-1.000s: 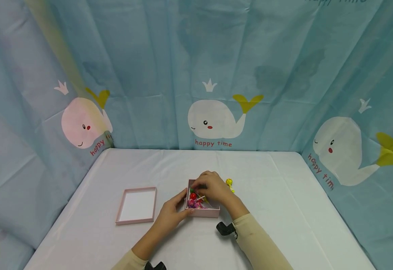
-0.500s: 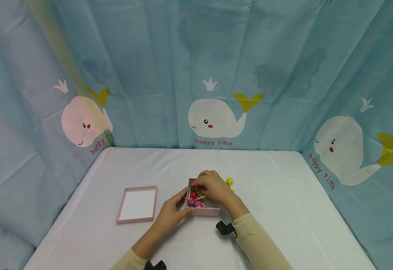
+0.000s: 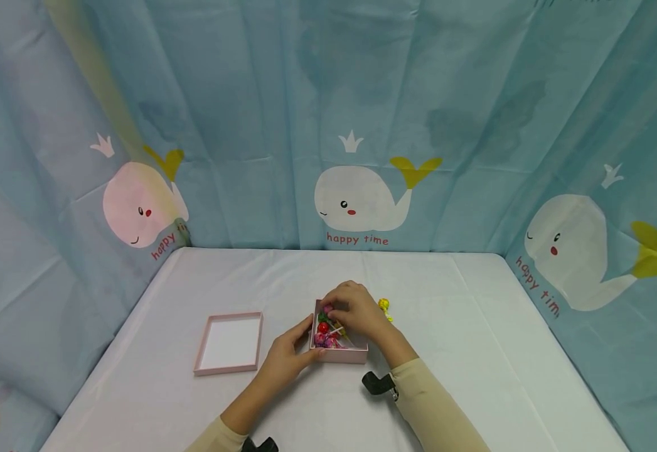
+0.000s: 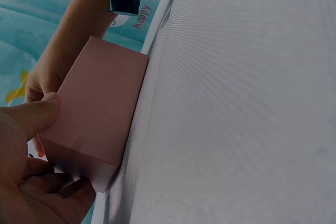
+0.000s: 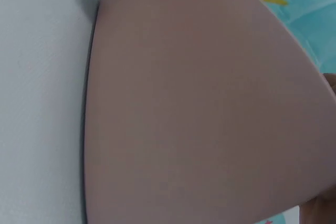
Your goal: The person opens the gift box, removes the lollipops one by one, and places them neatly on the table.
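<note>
An uncovered pink box (image 3: 344, 356) stands on the white table and holds several wrapped lollipops, among them a red one (image 3: 323, 328) and pink-purple ones (image 3: 320, 339). My left hand (image 3: 284, 359) grips the box's near left corner, thumb at the top of the front wall and fingers along the left side, as the left wrist view shows too. Over the box, my right hand (image 3: 357, 312) has its fingertips just inside the far left corner. Thumb and fingers stand apart there around a pink lollipop (image 3: 328, 309). The right wrist view is mostly filled by the box wall (image 5: 199, 108).
To the left of the box lies a shallow pink lid (image 3: 228, 342), inner side up. A yellow-wrapped lollipop (image 3: 384, 306) lies on the table behind my right wrist. A blue whale-print curtain (image 3: 249, 125) hangs around the white tabletop (image 3: 464, 351).
My right hand has risen slightly, with thumb and fingers farther apart, and a pink lollipop now shows beneath them. My left hand and the box have stayed where they were.
</note>
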`<state>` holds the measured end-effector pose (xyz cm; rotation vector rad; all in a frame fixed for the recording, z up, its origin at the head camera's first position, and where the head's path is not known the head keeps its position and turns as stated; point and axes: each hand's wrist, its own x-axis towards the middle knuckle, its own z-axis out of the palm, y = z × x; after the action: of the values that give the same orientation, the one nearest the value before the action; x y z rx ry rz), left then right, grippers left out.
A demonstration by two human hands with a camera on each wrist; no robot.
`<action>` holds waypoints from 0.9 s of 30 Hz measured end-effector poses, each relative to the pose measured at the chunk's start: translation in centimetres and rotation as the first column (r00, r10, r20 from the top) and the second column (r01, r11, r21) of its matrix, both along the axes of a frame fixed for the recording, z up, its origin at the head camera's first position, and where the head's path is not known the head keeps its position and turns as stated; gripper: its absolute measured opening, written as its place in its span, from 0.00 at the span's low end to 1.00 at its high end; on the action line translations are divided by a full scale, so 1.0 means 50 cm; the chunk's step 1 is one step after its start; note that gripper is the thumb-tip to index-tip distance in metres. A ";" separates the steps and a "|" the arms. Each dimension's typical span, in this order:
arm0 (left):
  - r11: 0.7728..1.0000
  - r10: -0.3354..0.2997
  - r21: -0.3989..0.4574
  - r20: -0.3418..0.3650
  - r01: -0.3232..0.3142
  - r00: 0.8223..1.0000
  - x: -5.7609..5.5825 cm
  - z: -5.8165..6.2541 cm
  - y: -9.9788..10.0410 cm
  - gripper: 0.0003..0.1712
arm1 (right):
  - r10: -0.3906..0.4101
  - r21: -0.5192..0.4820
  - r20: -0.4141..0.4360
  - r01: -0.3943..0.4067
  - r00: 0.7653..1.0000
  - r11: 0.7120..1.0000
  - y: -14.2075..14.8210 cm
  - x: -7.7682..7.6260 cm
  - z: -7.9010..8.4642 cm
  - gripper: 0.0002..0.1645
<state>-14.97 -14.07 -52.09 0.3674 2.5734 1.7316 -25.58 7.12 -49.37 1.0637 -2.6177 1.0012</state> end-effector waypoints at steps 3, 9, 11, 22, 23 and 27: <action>1.000 -0.005 -0.001 -0.008 0.005 1.000 0.001 0.000 0.000 0.50 | -0.013 -0.032 0.005 0.014 1.000 0.999 -0.001 0.002 0.007 0.13; 1.000 0.009 0.004 -0.015 -0.009 1.000 0.000 -0.003 0.001 0.49 | -0.035 -0.127 0.002 0.035 0.999 0.991 0.001 0.006 0.022 0.13; 1.000 0.015 0.007 -0.014 -0.014 1.000 0.000 -0.005 0.001 0.48 | -0.033 -0.167 0.016 0.036 0.999 0.985 0.003 0.008 0.025 0.13; 0.999 0.028 -0.019 0.004 -0.027 1.000 0.005 0.000 0.002 0.49 | -0.088 -0.279 0.054 0.100 0.995 0.955 0.021 0.023 0.049 0.12; 0.999 0.030 -0.022 0.010 -0.030 1.000 0.005 0.000 0.002 0.50 | -0.098 -0.283 0.059 0.110 0.993 0.953 0.022 0.024 0.053 0.13; 0.999 0.031 -0.022 0.014 -0.031 0.999 0.004 0.002 0.004 0.50 | -0.130 -0.315 0.062 0.143 0.990 0.938 0.032 0.028 0.064 0.14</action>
<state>-14.77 -13.89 -52.00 0.3150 2.5998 1.7083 -24.18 8.70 -46.15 0.7816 -2.4050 1.3651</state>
